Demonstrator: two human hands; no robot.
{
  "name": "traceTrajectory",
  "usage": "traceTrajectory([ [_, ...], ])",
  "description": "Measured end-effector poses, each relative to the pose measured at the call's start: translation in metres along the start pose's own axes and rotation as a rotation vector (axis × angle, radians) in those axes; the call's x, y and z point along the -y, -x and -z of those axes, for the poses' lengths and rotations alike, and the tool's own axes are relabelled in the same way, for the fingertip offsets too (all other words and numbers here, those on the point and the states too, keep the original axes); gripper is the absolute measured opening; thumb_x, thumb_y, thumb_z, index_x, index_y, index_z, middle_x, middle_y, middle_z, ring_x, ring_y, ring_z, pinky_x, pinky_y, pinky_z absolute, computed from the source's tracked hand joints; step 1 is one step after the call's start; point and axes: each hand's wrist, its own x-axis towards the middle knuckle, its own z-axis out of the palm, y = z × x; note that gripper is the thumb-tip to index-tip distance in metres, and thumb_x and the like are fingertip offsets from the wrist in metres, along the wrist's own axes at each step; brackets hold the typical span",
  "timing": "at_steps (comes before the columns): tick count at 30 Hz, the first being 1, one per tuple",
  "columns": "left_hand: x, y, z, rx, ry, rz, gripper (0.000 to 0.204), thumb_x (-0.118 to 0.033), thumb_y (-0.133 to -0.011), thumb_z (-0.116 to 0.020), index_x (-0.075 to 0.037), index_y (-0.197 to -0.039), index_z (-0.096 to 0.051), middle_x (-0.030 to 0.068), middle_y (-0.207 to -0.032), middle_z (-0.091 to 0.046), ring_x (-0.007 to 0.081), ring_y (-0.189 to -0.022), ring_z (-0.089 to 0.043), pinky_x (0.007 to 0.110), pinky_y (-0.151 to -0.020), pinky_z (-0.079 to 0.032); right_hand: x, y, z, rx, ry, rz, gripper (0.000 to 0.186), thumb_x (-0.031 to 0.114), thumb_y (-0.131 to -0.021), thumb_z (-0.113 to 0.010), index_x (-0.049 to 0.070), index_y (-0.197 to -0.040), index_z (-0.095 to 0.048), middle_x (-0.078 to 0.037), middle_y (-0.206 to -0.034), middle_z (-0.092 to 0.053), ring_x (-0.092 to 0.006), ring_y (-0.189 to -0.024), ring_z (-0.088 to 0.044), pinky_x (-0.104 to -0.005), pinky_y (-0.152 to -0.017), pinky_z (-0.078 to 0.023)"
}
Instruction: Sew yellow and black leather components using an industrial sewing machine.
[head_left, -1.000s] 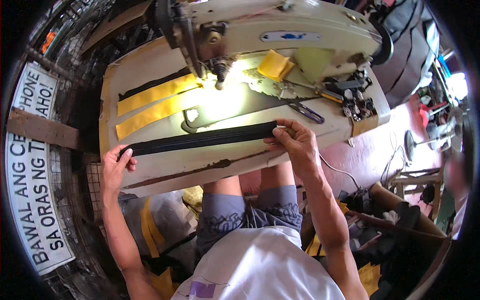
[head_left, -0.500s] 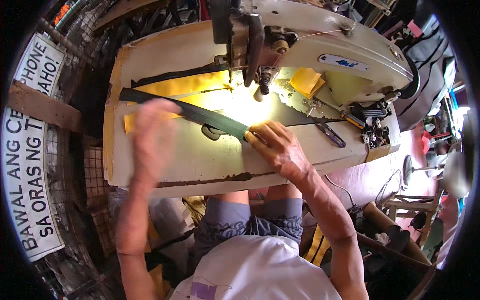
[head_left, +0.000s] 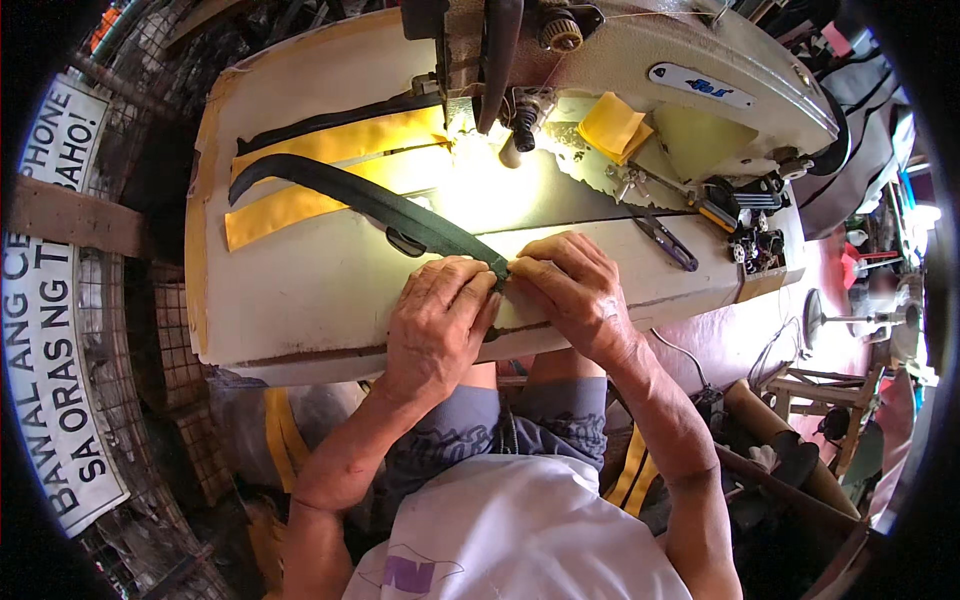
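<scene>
A dark green fabric strip [head_left: 400, 212] runs slantwise over the sewing table, its far end curving to the left. At its near right end, my left hand [head_left: 438, 322] and my right hand [head_left: 578, 292] meet, fingertips pinching the strip from either side. Both hands are closed. Beneath the strip lie yellow fabric strips [head_left: 345, 142], which reach toward the lit needle area of the sewing machine [head_left: 640, 55]. Another dark strip [head_left: 320, 128] rests along their far side. A small black oval piece [head_left: 404, 242] shows at the green strip's near edge.
Thread snips [head_left: 667, 242] lie right of my right hand. Beyond are a yellow-handled tool [head_left: 716, 212], a tray of small metal parts [head_left: 757, 250] and a folded yellow piece [head_left: 610, 126]. The table's front edge [head_left: 290, 368] passes close to my lap. A wire mesh [head_left: 120, 300] stands at left.
My left hand has swept right and nearer, from the strip's left part to its near end beside my right hand. The strip's near end has shifted slightly right; its far part now curves more.
</scene>
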Motion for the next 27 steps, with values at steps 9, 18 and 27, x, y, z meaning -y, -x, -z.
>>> traceTrajectory([
  [9, -0.004, -0.002, 0.0, -0.03, -0.042, 0.026, 0.025, -0.005, -0.079, -0.079, -0.002, -0.103, -0.071, 0.0089, -0.105, -0.068, 0.0294, -0.1, -0.066, 0.042, -0.09, -0.054, 0.01, -0.012, 0.002, -0.01, 0.04, 0.052, 0.032, 0.012, -0.069, -0.07, 0.003, -0.1, -0.071, -0.011, -0.1, -0.068, -0.0313, -0.088, -0.068, -0.0413, -0.077, -0.055],
  [18, 0.003, 0.003, -0.002, -0.031, -0.055, -0.075, 0.021, -0.004, -0.081, -0.075, 0.0, -0.102, -0.072, 0.0103, -0.107, -0.07, 0.0285, -0.105, -0.068, 0.045, -0.095, -0.052, 0.01, -0.019, -0.007, 0.036, -0.084, -0.216, 0.015, 0.011, -0.08, -0.074, 0.007, -0.094, -0.069, -0.009, -0.092, -0.055, -0.0304, -0.093, -0.055, -0.0414, -0.082, -0.045],
  [27, 0.001, 0.006, -0.001, -0.01, -0.089, -0.093, 0.027, -0.01, -0.082, -0.068, 0.001, -0.106, -0.07, 0.0102, -0.111, -0.068, 0.0259, -0.11, -0.066, 0.045, -0.098, -0.048, 0.029, -0.011, -0.02, -0.05, 0.033, -0.394, 0.009, 0.012, -0.084, -0.073, 0.008, -0.09, -0.066, -0.01, -0.094, -0.055, -0.0314, -0.094, -0.053, -0.0432, -0.083, -0.041],
])
